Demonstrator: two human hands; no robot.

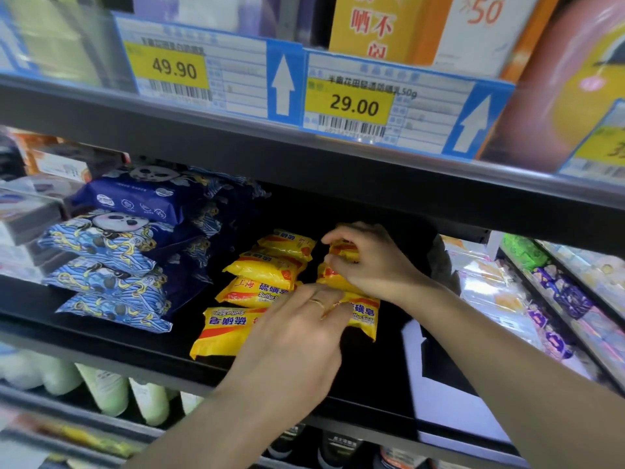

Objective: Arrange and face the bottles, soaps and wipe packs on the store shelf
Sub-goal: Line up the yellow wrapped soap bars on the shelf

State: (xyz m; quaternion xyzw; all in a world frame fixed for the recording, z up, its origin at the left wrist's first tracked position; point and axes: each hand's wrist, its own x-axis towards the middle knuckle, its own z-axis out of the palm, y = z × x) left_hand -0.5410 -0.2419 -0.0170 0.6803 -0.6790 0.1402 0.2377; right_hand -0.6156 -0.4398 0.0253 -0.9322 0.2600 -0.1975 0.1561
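On the shelf (372, 384) | right hand (368, 262) pinches rear soap pack (343, 250) | left hand (297, 336) flat, fingers straight, on front pack (363, 318), nearer.

Both hands in among yellow sulfur soap packs (260, 289) on a black shelf (111, 336). Right hand (368, 262) pinching a rear soap pack (343, 250); left hand (294, 336), ring on one finger, resting flat across the front packs. Blue panda-print wipe packs (111, 265) stacked just left. Price tags (348, 106) reading 49.90 and 29.00 above.
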